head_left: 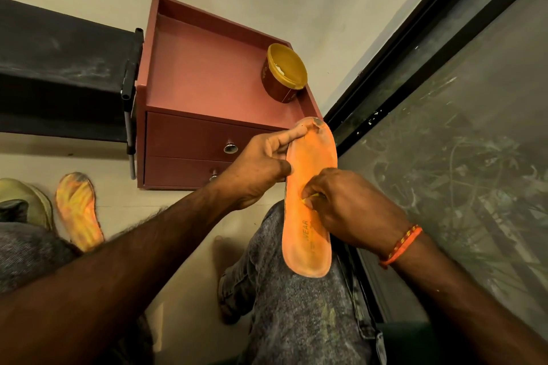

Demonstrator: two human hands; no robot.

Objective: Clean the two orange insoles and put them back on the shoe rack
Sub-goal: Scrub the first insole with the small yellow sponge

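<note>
Over the knee, left hand (261,166) grips a worn orange foam insole (308,210); right hand (344,207) pinches something small and yellow against it; second orange insole (78,210) lies at nine o'clock

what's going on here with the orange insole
A seated person is cleaning an orange insole held over their knee. The left hand grips its toe end, where dark grime still shows, while the right hand pinches something small and yellow, too hidden to identify, against the insole's middle. The second insole lies on the floor to the left beside a shoe. An open tub sits on the red drawer unit ahead.
</note>
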